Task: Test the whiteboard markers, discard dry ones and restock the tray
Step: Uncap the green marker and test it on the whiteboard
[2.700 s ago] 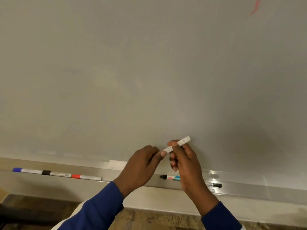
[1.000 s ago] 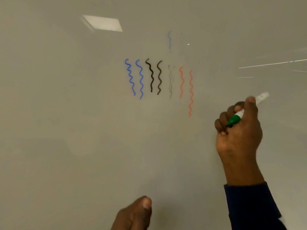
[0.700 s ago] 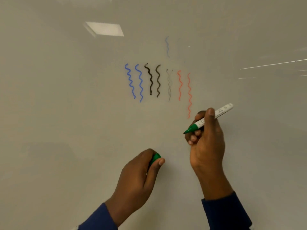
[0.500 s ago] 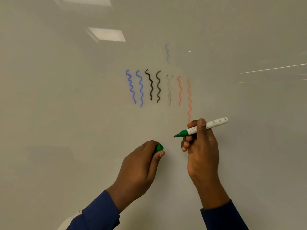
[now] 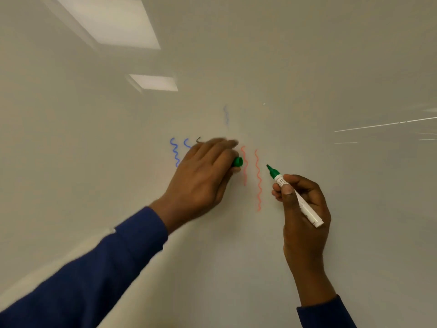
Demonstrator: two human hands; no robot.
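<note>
The whiteboard [image 5: 307, 67] fills the view. My right hand [image 5: 305, 200] grips an uncapped green marker [image 5: 296, 197], white-barrelled, with its green tip pointing up-left just right of the two red wavy lines [image 5: 258, 181]. The tip sits at or very near the board surface. My left hand [image 5: 203, 176] is raised against the board and holds the green cap [image 5: 237, 161] between thumb and fingers. It covers the black and grey wavy lines; the blue wavy lines [image 5: 175, 152] show partly at its left.
A faint blue squiggle [image 5: 226, 114] sits above the row of test lines. Ceiling lights reflect in the board at upper left [image 5: 111, 22]. The marker tray is out of view.
My left hand rose with the green cap and now covers the middle test lines. My right hand swung the marker so its tip points up-left beside the red lines.
</note>
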